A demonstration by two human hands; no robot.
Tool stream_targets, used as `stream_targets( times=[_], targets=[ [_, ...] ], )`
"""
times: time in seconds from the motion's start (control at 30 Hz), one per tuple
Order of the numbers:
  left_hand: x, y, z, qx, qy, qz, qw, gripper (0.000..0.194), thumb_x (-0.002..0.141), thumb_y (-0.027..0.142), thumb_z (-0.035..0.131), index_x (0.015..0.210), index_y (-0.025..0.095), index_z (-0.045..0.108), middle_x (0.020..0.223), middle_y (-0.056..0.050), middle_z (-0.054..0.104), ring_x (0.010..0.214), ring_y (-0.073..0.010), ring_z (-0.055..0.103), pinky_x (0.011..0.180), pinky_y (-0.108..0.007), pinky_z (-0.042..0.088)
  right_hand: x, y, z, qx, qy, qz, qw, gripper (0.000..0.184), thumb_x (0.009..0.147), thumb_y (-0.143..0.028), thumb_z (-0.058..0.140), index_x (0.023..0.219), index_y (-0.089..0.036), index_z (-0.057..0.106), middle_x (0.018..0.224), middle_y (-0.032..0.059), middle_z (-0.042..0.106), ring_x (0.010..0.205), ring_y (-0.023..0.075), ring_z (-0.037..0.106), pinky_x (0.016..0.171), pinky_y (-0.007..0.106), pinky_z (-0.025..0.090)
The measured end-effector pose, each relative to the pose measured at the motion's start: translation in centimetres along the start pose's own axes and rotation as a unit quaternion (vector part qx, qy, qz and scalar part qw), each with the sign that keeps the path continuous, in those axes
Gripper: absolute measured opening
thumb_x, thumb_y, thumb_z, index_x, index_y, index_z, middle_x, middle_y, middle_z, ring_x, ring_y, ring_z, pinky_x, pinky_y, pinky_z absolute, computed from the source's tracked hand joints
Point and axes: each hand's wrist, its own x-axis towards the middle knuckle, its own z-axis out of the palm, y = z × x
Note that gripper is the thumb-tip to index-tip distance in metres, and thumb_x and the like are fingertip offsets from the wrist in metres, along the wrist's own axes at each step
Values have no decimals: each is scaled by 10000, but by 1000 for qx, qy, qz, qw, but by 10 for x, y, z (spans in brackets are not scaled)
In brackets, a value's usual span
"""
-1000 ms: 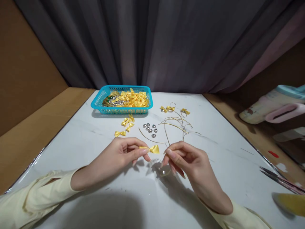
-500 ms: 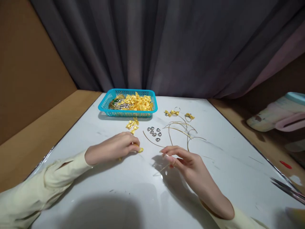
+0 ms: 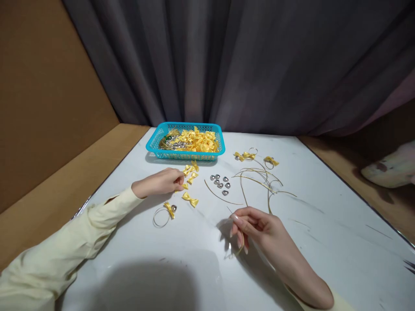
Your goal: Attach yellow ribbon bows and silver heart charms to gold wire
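Observation:
My left hand reaches forward on the white table, fingers curled round a small yellow bow at its fingertips, beside a few loose yellow bows. Just below it lie another yellow bow and a thin ring with a bow and a silver charm. My right hand rests nearer me, fingers pinched on a thin gold wire. Several silver heart charms lie between the hands.
A turquoise basket of yellow bows and silver pieces stands at the back of the table. Curved gold wires and rings with bows lie right of centre. Grey curtain behind; a pink and cream object at far right.
My left hand set down the ring with its bow and moved forward to the loose bows. My right hand drew back slightly with the wire. The camera turned left.

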Motion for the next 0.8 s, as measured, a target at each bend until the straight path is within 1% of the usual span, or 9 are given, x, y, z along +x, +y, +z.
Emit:
stream_targets(
  times=[0.07, 0.13, 0.27, 0.3, 0.37, 0.43, 0.57, 0.7, 0.8],
  targets=[
    [-1, 8, -1, -27, -17, 15, 999, 151, 787, 278, 516, 698, 157, 525, 667, 5, 545, 624, -132, 477, 566, -228, 341, -1, 0, 0, 16, -6, 9, 1000, 315, 781, -447, 620, 708, -143, 579, 570, 0, 592, 452, 83, 480, 459, 215, 386],
    [-8, 23, -4, -72, -25, 35, 996, 188, 809, 341, 520, 761, 160, 537, 731, 3, 575, 654, -126, 494, 582, -219, 363, -2, -1, 0, 32, -14, 8, 999, 303, 775, -433, 633, 715, -139, 590, 621, 17, 614, 496, 88, 504, 468, 209, 388],
    [-28, 61, -8, -208, -9, 53, 977, 175, 821, 343, 540, 805, 169, 537, 787, 5, 594, 658, -110, 501, 573, -210, 372, -4, -5, 0, 72, -39, -16, 996, 232, 770, -369, 657, 736, -141, 631, 973, 94, 643, 747, 129, 585, 575, 216, 459],
    [-33, 69, -6, -231, -15, 50, 971, 177, 825, 349, 541, 807, 173, 529, 765, 9, 601, 643, -108, 502, 557, -205, 371, -4, -6, 0, 82, -47, -26, 995, 213, 769, -354, 661, 726, -147, 637, 1057, 97, 619, 804, 138, 589, 614, 224, 477],
    [-41, 81, -1, -272, -60, 47, 959, 164, 833, 340, 537, 812, 178, 523, 713, 19, 613, 610, -105, 512, 528, -199, 365, -3, -8, 2, 92, -65, -50, 992, 182, 775, -328, 658, 709, -158, 647, 1121, 82, 585, 846, 139, 589, 664, 235, 495],
    [-45, 88, 5, -301, -95, 44, 948, 154, 825, 326, 554, 803, 176, 523, 671, 26, 611, 587, -102, 525, 511, -192, 363, -1, -11, 4, 87, -90, -70, 990, 155, 782, -304, 652, 713, -166, 658, 1038, 60, 594, 801, 123, 586, 656, 232, 503],
    [-46, 92, 11, -339, -115, 30, 933, 105, 801, 266, 581, 804, 177, 524, 659, 34, 611, 590, -100, 543, 512, -185, 370, 3, -20, 11, 49, -131, -81, 987, 144, 774, -282, 658, 703, -157, 661, 813, 14, 584, 640, 84, 552, 593, 214, 499],
    [-46, 95, 6, -377, -115, 19, 919, 154, 752, 223, 638, 860, 191, 534, 662, 60, 573, 600, -89, 508, 529, -178, 366, 2, -28, 11, 13, -114, -86, 990, 157, 765, -288, 668, 691, -151, 653, 746, 1, 584, 587, 81, 562, 592, 215, 489],
    [-48, 96, -1, -384, -95, 11, 918, 242, 718, 187, 665, 924, 205, 541, 642, 81, 523, 561, -78, 446, 511, -173, 342, -2, -31, 10, 14, -83, -126, 988, 145, 779, -269, 654, 685, -158, 654, 759, 10, 593, 581, 90, 581, 595, 223, 490]
  ],
)
